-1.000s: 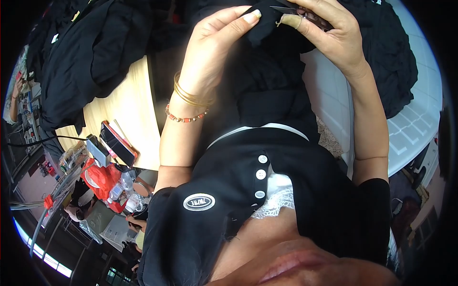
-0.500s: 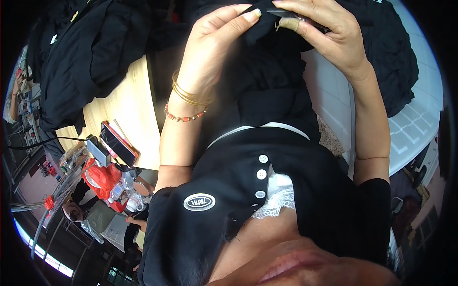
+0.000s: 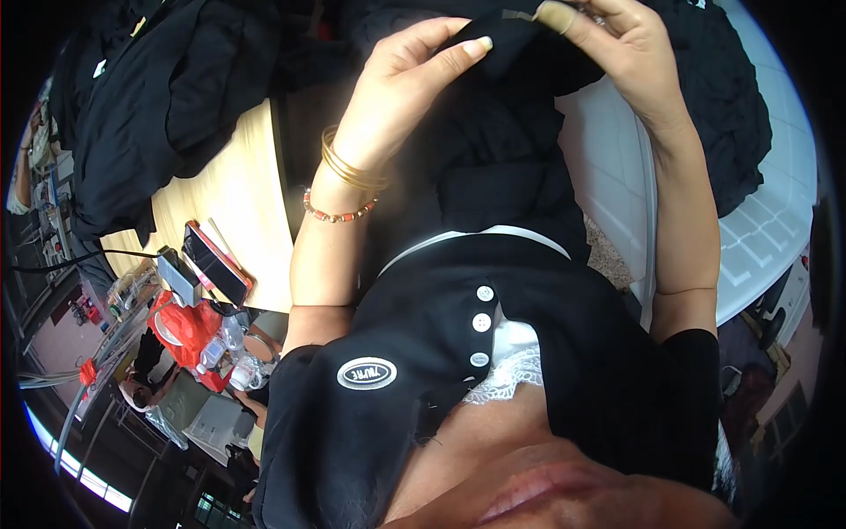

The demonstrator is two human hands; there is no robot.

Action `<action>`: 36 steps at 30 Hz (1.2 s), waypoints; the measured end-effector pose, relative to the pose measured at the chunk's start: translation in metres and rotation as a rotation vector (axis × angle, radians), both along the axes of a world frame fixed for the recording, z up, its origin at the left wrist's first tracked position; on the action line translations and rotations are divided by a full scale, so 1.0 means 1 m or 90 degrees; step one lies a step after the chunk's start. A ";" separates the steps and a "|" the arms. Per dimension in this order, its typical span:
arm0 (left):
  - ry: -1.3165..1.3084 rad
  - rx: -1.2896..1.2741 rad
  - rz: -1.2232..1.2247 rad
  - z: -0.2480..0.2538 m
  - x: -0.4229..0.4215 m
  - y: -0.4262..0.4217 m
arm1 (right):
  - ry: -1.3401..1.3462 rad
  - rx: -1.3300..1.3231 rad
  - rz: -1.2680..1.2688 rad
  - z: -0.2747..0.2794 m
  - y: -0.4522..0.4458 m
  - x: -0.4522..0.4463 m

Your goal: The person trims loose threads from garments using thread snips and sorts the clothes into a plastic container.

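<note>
At the top of the head view, my left hand [image 3: 401, 93] pinches the edge of a piece of black cloth [image 3: 520, 53] between thumb and fingers. A small greyish strip shows on the cloth's upper edge. My right hand [image 3: 621, 48] is closed at the cloth's right end, and its thumb wears a beige finger cover. The small dark snips seen in this hand a moment ago are now almost wholly hidden by its fingers and the frame edge. More black cloth [image 3: 502, 194] hangs down over my lap.
On the left, a dark heap of garments [image 3: 176, 115] covers part of a wooden table [image 3: 251, 176]. A phone [image 3: 216, 269] lies near its edge, above a red bag [image 3: 189, 331]. To the right, a white plastic surface [image 3: 767, 238] bears more black cloth [image 3: 709, 115]. Other people are at far left.
My right hand has moved up slightly, and the snips' blade no longer shows at the cloth. The cloth is spread wider between my hands. My left hand has shifted slightly right and down.
</note>
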State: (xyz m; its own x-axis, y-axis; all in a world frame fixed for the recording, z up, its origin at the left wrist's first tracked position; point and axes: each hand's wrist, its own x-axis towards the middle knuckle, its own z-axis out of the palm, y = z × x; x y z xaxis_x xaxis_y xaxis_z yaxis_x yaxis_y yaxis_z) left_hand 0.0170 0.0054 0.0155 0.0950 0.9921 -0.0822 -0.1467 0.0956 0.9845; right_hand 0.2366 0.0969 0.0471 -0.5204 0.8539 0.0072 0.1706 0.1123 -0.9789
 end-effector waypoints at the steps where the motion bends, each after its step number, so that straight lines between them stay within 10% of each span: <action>1: 0.008 -0.005 -0.004 -0.004 -0.001 0.000 | 0.053 0.039 -0.029 -0.006 0.001 -0.001; 19: -0.201 -0.067 0.041 0.001 0.001 0.000 | -0.102 0.519 0.156 -0.002 0.005 -0.007; 32: -0.001 -0.039 0.029 0.010 -0.005 0.003 | -0.123 0.487 0.195 -0.003 0.007 0.004; 36: 0.307 0.091 0.030 0.003 -0.023 0.000 | -0.030 0.343 0.059 0.001 0.000 -0.001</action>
